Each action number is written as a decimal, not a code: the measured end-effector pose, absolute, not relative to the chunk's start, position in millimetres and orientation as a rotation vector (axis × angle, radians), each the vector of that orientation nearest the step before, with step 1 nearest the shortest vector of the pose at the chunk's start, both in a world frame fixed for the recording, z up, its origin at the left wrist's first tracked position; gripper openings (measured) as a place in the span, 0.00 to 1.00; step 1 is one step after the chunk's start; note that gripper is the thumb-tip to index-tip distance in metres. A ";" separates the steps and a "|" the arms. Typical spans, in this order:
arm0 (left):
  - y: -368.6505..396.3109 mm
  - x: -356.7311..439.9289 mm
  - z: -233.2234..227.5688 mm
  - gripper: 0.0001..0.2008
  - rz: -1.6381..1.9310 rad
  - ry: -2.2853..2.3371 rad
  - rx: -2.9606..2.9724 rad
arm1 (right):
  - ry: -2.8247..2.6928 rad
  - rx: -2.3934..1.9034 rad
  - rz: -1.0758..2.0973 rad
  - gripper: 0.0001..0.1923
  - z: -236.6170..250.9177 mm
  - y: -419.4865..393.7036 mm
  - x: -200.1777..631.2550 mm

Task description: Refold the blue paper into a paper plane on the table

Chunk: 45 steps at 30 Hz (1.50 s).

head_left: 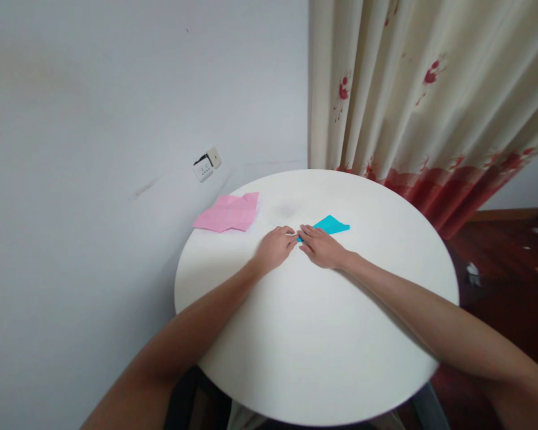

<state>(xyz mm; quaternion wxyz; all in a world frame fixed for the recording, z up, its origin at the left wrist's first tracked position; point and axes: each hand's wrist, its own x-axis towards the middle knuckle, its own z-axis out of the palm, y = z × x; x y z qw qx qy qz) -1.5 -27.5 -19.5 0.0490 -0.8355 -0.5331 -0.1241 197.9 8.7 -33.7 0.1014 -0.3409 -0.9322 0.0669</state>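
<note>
A folded blue paper (332, 225) lies on the round white table (323, 346), near the middle of its far half. My right hand (321, 246) lies flat over the paper's near left end, fingers pressing it down. My left hand (274, 247) sits right beside it, fingers curled, its fingertips touching the same end of the paper. Most of the blue paper shows beyond my right hand; the part beneath the fingers is hidden.
A creased pink paper (229, 213) lies at the table's far left edge. Behind stands a pale wall with a socket (207, 164). A cream curtain with red flowers (430, 107) hangs at the back right, over dark wooden floor (506, 263).
</note>
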 end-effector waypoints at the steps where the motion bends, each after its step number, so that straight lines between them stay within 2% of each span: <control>1: -26.9 -2.9 -19.0 0.15 -0.390 -1.658 -2.526 | -2.755 -0.981 0.200 0.30 -33.2 8.5 197.7; 7: -22.9 -10.3 -17.8 0.13 -0.502 -1.734 -2.549 | -2.724 -0.859 0.263 0.28 -29.5 5.9 196.5; 15: -21.2 -9.2 -20.8 0.18 -0.467 -1.633 -2.609 | -2.725 -0.838 0.315 0.29 -31.1 6.3 197.3; 18: -20.8 -9.0 -22.1 0.15 -0.486 -1.618 -2.600 | -2.718 -0.849 0.291 0.28 -30.3 5.8 196.8; 22: -20.6 -9.3 -22.6 0.12 -0.507 -1.651 -2.586 | -2.692 -0.882 0.291 0.26 -26.7 4.2 196.4; 31: -22.1 -10.0 -16.5 0.12 -0.517 -1.699 -2.617 | -2.629 -1.020 0.270 0.16 -11.0 5.8 203.5; 39: -23.9 -7.2 -11.5 0.17 -0.482 -1.703 -2.609 | -2.643 -1.153 0.178 0.18 -4.3 11.0 210.2; 45: -22.9 -6.0 -14.3 0.16 -0.511 -1.731 -2.584 | -2.630 -1.271 0.084 0.19 0.7 12.0 210.5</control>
